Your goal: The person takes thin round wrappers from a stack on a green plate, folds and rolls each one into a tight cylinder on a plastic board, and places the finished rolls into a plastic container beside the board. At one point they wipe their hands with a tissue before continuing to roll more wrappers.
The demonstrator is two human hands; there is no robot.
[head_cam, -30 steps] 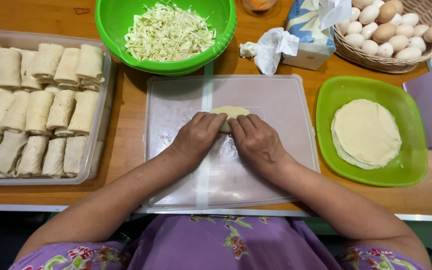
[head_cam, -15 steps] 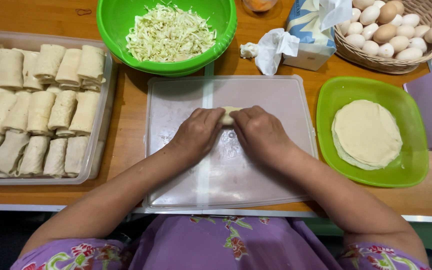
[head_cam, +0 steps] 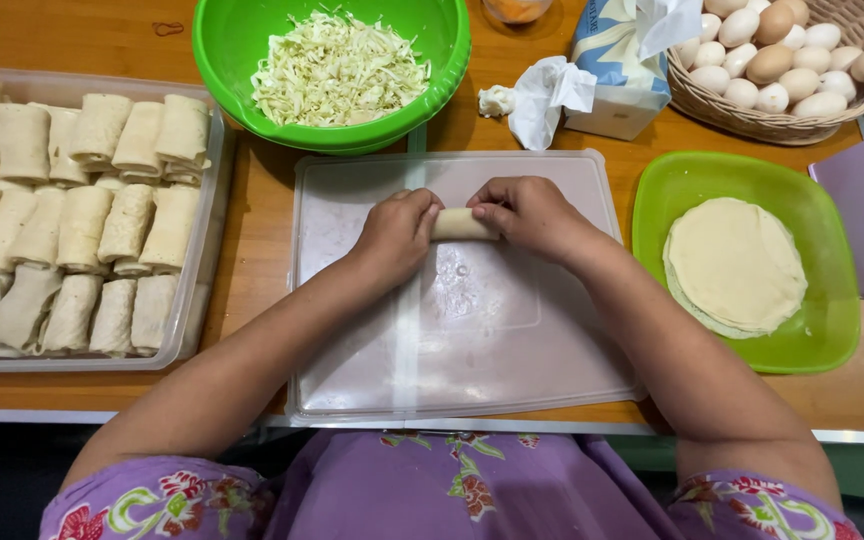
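Purple flowered top at the bottom edge, clear flat plastic board [head_cam: 452, 340] on the wooden table, left hand [head_cam: 397, 235] and right hand [head_cam: 532, 215] with curled fingers pinching both ends of a small pale rolled dough wrap [head_cam: 460, 224], green round bowl of shredded cabbage [head_cam: 332, 70] beyond.

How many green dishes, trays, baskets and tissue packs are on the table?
Green dishes: 2, a bowl and a plate
Clear trays: 2, one of rolls, one under the hands
Basket: 1
Tissue pack: 1
Total: 6

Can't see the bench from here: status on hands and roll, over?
Left hand and right hand pinch ends of pale rolled wrapper on clear plastic board. Nothing in the way.
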